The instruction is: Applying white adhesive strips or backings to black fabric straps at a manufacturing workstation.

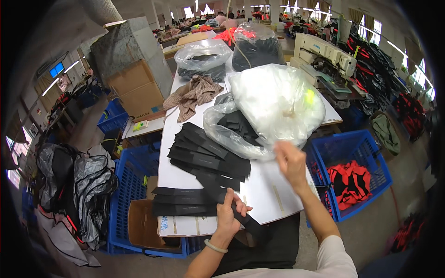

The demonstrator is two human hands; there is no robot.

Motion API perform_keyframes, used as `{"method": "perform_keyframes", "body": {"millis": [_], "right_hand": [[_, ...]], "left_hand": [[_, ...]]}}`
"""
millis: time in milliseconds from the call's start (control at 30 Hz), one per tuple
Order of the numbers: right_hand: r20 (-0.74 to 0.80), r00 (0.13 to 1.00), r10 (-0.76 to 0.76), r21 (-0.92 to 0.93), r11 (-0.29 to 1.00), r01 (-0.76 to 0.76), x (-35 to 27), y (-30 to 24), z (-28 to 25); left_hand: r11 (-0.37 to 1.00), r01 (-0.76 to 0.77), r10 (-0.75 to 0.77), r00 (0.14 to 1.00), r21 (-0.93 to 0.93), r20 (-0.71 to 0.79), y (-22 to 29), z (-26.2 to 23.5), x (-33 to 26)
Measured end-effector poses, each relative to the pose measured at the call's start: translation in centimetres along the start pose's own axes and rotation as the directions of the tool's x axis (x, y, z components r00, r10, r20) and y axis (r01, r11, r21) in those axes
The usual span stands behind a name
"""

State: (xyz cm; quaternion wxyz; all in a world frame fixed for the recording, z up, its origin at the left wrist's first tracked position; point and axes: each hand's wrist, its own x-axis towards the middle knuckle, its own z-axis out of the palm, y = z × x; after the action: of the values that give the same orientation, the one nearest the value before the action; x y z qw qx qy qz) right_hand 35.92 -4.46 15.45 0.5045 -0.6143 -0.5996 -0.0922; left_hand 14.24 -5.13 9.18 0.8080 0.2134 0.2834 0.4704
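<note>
My left hand (229, 214), a pale bangle at its wrist, is closed around a black fabric strip (211, 186) that slants across the table's near end. My right hand (291, 163) is up beside a clear plastic bag of white material (273, 102); its fingers are curled and slightly blurred, and whatever they pinch is hidden. Fanned black strips (204, 150) lie left of the bag, and a neater stack of black strips (183, 201) sits at the table's near left edge. An opened clear bag (215, 123) holds more black pieces.
A checked cloth (192, 97) and bagged black goods (255, 51) lie farther up the white table (273, 199). Blue crates stand left (125, 180) and right (345, 139), the right one holding red-black pieces. A sewing machine (324, 53) is at the far right.
</note>
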Motion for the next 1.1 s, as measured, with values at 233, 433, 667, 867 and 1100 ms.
{"method": "perform_keyframes", "body": {"millis": [233,433,667,867,1100], "right_hand": [[0.351,0.862,-0.365,0.302,0.916,0.264,-5.6,-4.1,-2.2],[0.550,0.835,-0.005,0.391,0.885,-0.252,-5.9,-5.9,-1.7],[0.613,0.789,0.042,0.518,0.733,-0.441,-6.8,-4.4,-2.3],[0.623,0.744,0.241,0.598,0.467,-0.652,-8.2,-6.3,-1.0],[0.461,0.873,0.157,0.484,0.781,-0.396,-7.4,-7.1,-1.6]], "left_hand": [[0.996,0.073,-0.060,0.979,-0.059,0.197,0.5,2.1,0.6],[0.987,-0.051,0.030,0.990,0.152,0.140,0.3,3.3,-0.8],[0.985,-0.115,0.084,0.972,0.131,0.221,0.9,2.1,-0.7],[0.907,-0.192,0.137,0.976,0.376,0.168,0.5,3.3,-2.2],[0.964,-0.198,0.186,0.979,0.179,0.084,0.2,3.3,-1.4]]}}
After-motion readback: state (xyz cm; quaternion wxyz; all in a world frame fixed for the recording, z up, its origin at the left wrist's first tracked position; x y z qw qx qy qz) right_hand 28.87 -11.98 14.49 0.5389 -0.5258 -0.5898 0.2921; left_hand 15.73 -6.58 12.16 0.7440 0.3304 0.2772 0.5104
